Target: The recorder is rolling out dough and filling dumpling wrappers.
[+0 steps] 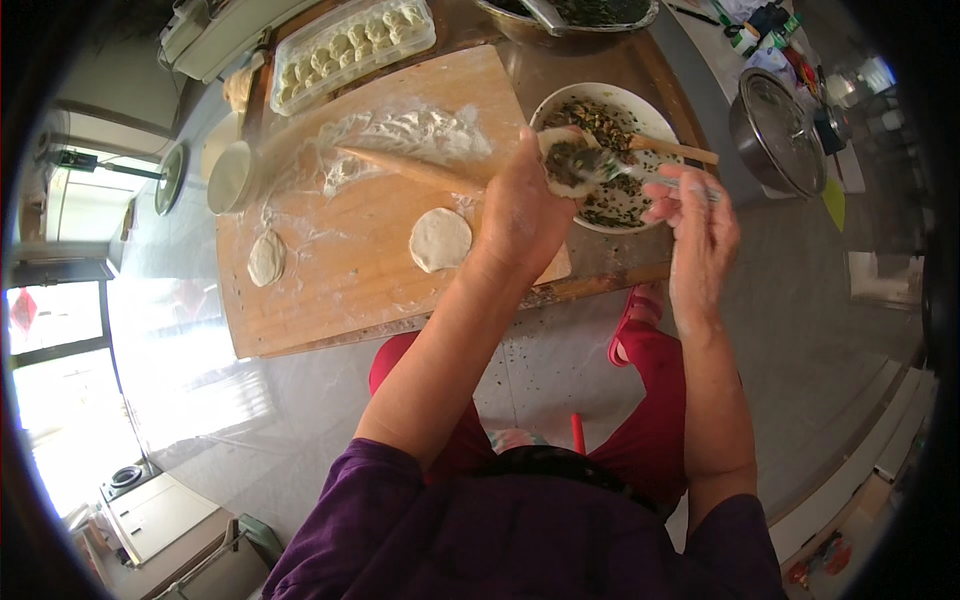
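My left hand (529,214) holds a round dough wrapper (559,187) with dark green filling on it, over the left rim of a white bowl (624,225). In my right hand (697,214) is a metal fork (634,172), its tines on the filling in the wrapper. Chopped green and brown filling (600,116) lies in the bowl, and a wooden utensil's handle (675,148) sticks out over the right rim. A flat dough round (441,240) rests on the floured wooden board (337,277), left of my left forearm. Behind it lies a tapered wooden rolling pin (409,169).
A small dough piece (267,257) sits at the board's left. Beyond the board, a clear plastic tray (281,103) holds several dumplings (349,49). A metal basin (517,26) with dark greens stands at the back, a lidded pot (780,135) at right, a white bowl (229,180) at left.
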`<control>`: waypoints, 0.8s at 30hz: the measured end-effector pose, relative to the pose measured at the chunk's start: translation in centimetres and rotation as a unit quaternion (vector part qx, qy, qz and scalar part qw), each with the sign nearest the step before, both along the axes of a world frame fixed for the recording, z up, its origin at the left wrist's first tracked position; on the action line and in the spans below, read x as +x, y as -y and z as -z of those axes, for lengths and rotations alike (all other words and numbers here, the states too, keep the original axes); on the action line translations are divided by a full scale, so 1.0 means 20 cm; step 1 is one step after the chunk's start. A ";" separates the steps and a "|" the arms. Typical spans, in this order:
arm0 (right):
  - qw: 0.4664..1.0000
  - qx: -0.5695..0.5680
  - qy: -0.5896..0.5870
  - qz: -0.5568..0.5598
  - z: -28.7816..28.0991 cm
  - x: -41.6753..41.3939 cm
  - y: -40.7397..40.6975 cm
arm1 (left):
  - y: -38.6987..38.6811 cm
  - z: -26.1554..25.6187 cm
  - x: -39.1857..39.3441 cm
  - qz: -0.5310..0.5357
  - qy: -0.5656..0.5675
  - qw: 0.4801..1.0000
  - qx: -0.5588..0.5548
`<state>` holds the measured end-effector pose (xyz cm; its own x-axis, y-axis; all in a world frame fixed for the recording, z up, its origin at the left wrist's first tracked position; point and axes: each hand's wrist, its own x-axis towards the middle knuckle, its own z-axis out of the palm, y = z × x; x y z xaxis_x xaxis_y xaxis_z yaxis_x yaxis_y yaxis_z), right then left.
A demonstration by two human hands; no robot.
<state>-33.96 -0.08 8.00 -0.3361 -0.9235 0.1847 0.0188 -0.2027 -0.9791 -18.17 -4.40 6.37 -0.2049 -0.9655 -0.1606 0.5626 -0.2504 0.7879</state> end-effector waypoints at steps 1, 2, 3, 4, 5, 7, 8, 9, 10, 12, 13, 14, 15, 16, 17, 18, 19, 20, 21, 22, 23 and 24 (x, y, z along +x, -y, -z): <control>1.000 0.000 -0.001 -0.002 -0.01 0.00 0.00 | 0.01 0.03 0.01 -0.003 0.198 0.975 -0.102; 0.995 -0.021 -0.098 -0.005 -0.02 -0.01 0.00 | 0.03 0.05 0.03 -0.004 0.197 0.975 -0.102; 0.981 -0.041 -0.192 -0.007 -0.02 -0.02 -0.01 | 0.04 0.05 0.04 -0.033 0.130 0.985 -0.104; 0.961 -0.021 -0.275 -0.022 -0.01 -0.03 -0.01 | 0.05 0.06 0.05 -0.062 0.063 0.991 -0.105; 0.961 -0.021 -0.275 -0.022 0.00 -0.02 -0.02 | 0.05 0.06 0.06 -0.062 0.062 0.991 -0.105; 0.866 -0.086 -0.487 -0.080 0.00 0.00 -0.04 | 0.05 0.02 0.08 -0.086 -0.127 0.986 -0.066; 0.854 -0.063 -0.510 -0.084 0.02 0.03 -0.06 | 0.05 0.01 0.08 -0.086 -0.127 0.986 -0.067; 0.853 -0.065 -0.510 -0.085 0.03 0.04 -0.08 | 0.06 0.01 0.09 -0.086 -0.196 0.977 -0.021; 0.840 -0.064 -0.530 -0.101 0.04 0.05 -0.09 | 0.06 0.00 0.10 -0.087 -0.264 0.960 0.026; 0.818 -0.062 -0.558 -0.128 0.05 0.06 -0.12 | 0.05 -0.02 0.10 -0.071 -0.275 0.958 0.029; 0.817 -0.063 -0.559 -0.128 0.04 0.07 -0.12 | 0.05 -0.03 0.10 -0.053 -0.286 0.956 0.034; 0.807 -0.074 -0.572 -0.129 0.02 0.08 -0.13 | 0.04 -0.04 0.10 -0.053 -0.287 0.956 0.034; 0.796 -0.085 -0.585 -0.129 0.00 0.08 -0.13 | 0.04 -0.04 0.10 -0.036 -0.297 0.953 0.038; 0.795 -0.085 -0.586 -0.129 -0.02 0.08 -0.13 | 0.04 -0.05 0.10 -0.019 -0.308 0.950 0.042; 0.819 -0.105 -0.554 -0.111 -0.03 0.07 -0.12 | 0.03 -0.06 0.10 -0.018 -0.308 0.950 0.042; 0.840 -0.123 -0.520 -0.093 -0.04 0.07 -0.12 | 0.03 -0.06 0.09 0.009 -0.313 0.949 0.047; 0.840 -0.122 -0.521 -0.092 -0.04 0.06 -0.10 | 0.02 -0.06 0.08 0.036 -0.317 0.946 0.052; 0.849 -0.141 -0.504 -0.068 -0.03 0.05 -0.09 | 0.01 -0.06 0.07 0.038 -0.317 0.946 0.053; 0.858 -0.159 -0.487 -0.044 -0.03 0.05 -0.07 | 0.01 -0.06 0.07 0.060 -0.319 0.945 0.053; 0.865 -0.177 -0.469 -0.019 -0.02 0.04 -0.05 | 0.00 -0.06 0.06 0.082 -0.320 0.942 0.053; 0.865 -0.175 -0.469 -0.017 -0.02 0.04 -0.04 | -0.01 -0.06 0.05 0.085 -0.320 0.942 0.054; 0.859 -0.197 -0.473 -0.025 -0.02 0.04 -0.02 | -0.02 -0.06 0.04 0.090 -0.307 0.946 0.057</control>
<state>-33.14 0.41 8.34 0.1748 -0.7364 0.6536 -0.7282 -0.5435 -0.4176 -17.43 -4.08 7.62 -0.4516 -0.8903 -0.0583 0.8460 -0.4481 0.2888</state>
